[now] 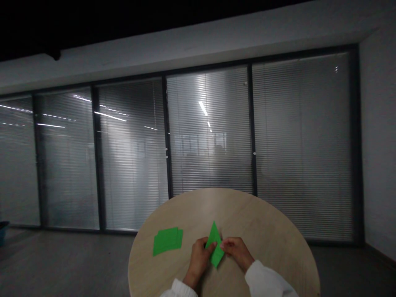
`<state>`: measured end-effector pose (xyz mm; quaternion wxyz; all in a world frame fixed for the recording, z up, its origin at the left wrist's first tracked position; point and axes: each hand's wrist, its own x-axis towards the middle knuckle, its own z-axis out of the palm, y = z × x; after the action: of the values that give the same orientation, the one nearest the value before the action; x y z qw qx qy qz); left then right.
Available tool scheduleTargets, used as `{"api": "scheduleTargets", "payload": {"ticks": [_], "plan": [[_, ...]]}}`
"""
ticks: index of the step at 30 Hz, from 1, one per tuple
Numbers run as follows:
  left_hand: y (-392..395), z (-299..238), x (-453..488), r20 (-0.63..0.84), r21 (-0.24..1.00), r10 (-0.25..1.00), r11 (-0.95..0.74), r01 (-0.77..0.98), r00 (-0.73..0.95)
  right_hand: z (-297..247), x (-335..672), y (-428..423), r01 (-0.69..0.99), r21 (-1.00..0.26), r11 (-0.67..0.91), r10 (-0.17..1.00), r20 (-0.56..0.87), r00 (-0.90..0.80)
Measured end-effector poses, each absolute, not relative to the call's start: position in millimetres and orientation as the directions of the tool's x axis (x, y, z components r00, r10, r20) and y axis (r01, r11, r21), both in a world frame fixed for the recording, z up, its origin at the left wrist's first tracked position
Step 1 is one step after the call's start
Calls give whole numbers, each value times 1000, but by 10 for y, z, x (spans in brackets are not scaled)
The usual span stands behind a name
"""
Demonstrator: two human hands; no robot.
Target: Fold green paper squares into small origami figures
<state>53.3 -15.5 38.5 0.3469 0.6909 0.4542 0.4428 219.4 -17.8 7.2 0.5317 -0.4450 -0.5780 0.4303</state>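
Paper (pixel 214 238), green, folded into pointed kite shape: probably very light, thin, limp, easy to crease or tear. Best to take by side edges near middle, gentle pinch. Lies over table (pixel 272 231) between both hands, tip pointing away from person. Left hand (pixel 199 256) pinches left edge, right hand (pixel 236 251) pinches right edge. Green sheets (pixel 168 240) near, left of left hand, not touching.

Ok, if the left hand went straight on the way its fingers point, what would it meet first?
The folded green paper, which the left hand is pinching; just past it, probably the right hand.
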Motion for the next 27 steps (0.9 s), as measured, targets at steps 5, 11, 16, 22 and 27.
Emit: {"api": "scheduleTargets", "payload": {"ticks": [5, 11, 16, 22, 27], "plan": [[-164, 398, 529, 296, 888, 936, -343, 307, 191, 53, 2188, -164, 19, -978, 206, 978, 206, -8], [-144, 373, 532, 298, 880, 938, -342, 329, 177, 54, 2190, -156, 21, -977, 211, 977, 211, 8], [-146, 367, 530, 296, 899, 936, -340, 277, 190, 63, 2190, -167, 46, -977, 207, 978, 208, 7], [-170, 417, 538, 295, 937, 940, -319, 138, 171, 54, 2139, -209, 53, -980, 194, 977, 188, -103], [-185, 424, 549, 238, 966, 960, -249, 63, 149, 93, 2101, -259, 41, -981, 192, 968, 183, -174]]}}
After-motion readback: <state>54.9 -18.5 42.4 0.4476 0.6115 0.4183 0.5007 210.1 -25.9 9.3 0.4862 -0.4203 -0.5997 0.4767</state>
